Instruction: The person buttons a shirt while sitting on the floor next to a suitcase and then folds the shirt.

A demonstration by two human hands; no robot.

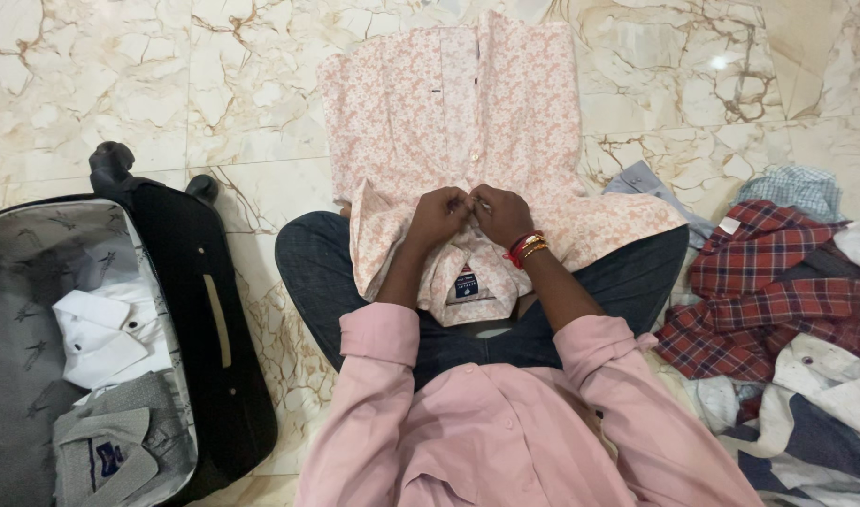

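Both hands (469, 214) on floral shirt (458, 103)

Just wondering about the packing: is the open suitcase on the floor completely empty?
No, the suitcase already holds a folded white shirt and a folded grey shirt lying inside its lined compartment.

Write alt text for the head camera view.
Both hands, left hand and right hand, pinch the front of a pink floral cotton shirt spread over the person's lap. An open black suitcase holds folded shirts at left; a pile of checked shirts lies right.
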